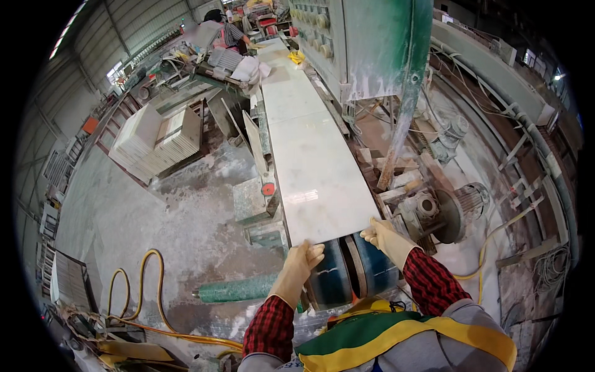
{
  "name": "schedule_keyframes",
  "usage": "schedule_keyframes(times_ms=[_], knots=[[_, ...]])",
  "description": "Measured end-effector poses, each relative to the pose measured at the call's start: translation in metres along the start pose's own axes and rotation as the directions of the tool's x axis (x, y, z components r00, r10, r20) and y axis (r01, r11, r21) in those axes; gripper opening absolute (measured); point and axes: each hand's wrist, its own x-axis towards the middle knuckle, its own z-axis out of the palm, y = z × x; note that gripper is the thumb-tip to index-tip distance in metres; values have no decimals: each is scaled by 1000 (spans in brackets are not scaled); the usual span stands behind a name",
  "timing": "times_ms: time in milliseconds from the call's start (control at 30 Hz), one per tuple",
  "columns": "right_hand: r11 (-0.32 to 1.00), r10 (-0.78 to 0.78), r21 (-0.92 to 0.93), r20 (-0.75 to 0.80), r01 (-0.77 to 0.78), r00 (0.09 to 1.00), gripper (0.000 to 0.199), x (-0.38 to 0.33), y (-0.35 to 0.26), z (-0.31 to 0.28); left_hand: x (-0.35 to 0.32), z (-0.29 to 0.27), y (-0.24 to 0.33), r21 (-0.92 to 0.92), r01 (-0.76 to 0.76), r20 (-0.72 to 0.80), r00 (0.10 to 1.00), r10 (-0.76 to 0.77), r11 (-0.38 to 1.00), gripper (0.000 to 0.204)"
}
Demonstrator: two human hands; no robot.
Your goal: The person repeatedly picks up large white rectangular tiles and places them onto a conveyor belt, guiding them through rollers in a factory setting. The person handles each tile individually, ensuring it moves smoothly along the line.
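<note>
A pale polished stone slab lies flat on the conveyor, its near end at the blue end roller. In a cream glove, my left hand is closed on the slab's near left corner, fingers curled at the edge. My right hand, gloved the same way, pinches the near right corner. Both forearms wear red and black checked sleeves. Beyond this slab, another pale slab continues along the line, with a thin seam between them. The undersides of my grips are hidden.
A tall green and white machine stands right of the conveyor. Motors sit close by my right hand. Stacked slabs lean on a rack at left. A green roller and yellow hose lie low left. Another person works at the far end.
</note>
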Motion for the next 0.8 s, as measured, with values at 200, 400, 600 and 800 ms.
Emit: schedule_keyframes(times_ms=[200, 400, 600, 800], knots=[[993, 93, 70, 1, -92, 996, 57, 41, 9, -3, 6, 8, 1, 44, -47, 2, 999, 47, 998, 42], [986, -89, 130, -92, 101, 992, 62, 68, 30, 1, -11, -9, -28, 100, -358, 312, 897, 313, 928, 61], [972, -95, -182, 265, 147, 960, 72, -51, 65, 9, -139, -166, -55, 565, -288, 76, 951, 299, 773, 64], [986, 55, -169, 232, -15, 971, 74, -97, 111, 17, -321, -396, -172, 627, -7, -768, 159, 620, 779, 45]])
